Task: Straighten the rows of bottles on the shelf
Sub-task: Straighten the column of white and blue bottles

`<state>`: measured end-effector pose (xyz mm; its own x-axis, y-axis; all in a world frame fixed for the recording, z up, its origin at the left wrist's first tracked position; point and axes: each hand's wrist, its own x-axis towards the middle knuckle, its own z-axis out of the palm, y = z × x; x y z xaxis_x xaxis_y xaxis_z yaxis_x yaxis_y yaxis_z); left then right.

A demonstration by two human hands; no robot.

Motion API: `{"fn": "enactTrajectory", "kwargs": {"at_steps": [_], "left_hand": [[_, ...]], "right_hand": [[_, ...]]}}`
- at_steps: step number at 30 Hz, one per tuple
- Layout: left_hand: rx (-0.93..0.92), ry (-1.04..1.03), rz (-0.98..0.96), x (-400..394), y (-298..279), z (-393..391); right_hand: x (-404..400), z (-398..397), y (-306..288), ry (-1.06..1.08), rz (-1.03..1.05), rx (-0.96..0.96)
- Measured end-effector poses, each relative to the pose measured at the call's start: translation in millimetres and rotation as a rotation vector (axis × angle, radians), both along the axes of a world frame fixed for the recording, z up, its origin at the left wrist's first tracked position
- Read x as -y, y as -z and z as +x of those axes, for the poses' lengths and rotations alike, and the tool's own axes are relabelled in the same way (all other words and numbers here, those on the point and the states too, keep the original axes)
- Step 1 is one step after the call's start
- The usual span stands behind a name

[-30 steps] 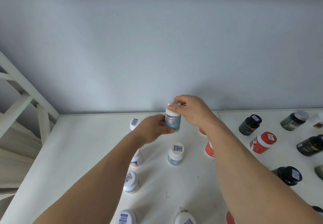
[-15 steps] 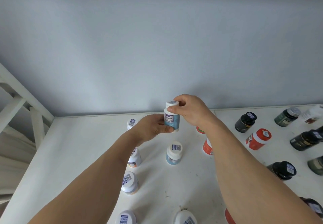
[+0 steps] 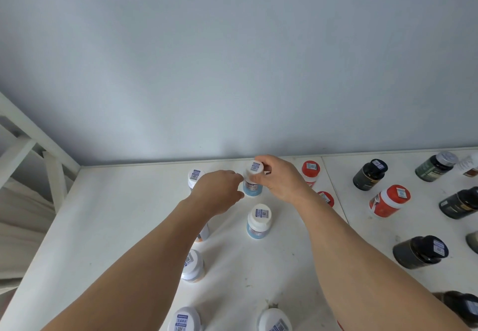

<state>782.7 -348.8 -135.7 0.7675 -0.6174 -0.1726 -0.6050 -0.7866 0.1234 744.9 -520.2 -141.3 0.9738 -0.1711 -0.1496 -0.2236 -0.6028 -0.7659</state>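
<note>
At frame centre, near the back edge of the white shelf (image 3: 108, 227), the right hand (image 3: 282, 179) pinches the white cap of a blue-labelled bottle (image 3: 253, 183); the left hand (image 3: 218, 191), fingers loosely curled, touches its side. Probably light, rigid and smooth-walled, the bottle is best gripped at the cap.

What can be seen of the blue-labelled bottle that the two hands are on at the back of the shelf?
The blue-labelled bottle is small, looks like plastic, and has a white screw cap bearing a blue-and-white code sticker and a pale blue label round its body. It stands roughly upright near the back wall, apparently on the white shelf, behind a matching bottle. The right hand has its grip on the cap, fingers curled round it; the left hand is at the body's left side, fingertips at the label. The label text is too blurred to read.
</note>
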Motion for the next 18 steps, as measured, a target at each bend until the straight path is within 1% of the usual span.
{"fn": "enactTrajectory", "kwargs": {"at_steps": [7, 12, 18], "left_hand": [[-0.01, -0.016, -0.016, 0.2, -3.2, -4.0], [0.029, -0.044, 0.006, -0.3, -16.9, -16.1], [0.083, -0.085, 0.016, 3.9, -35.9, -39.1]], "right_hand": [[-2.4, -1.0, 2.7, -0.014, -0.016, -0.028], [-0.3, -8.7, -2.9, -0.052, -0.024, -0.055], [7.8, -30.8, -28.6, -0.111, -0.185, 0.013]]}}
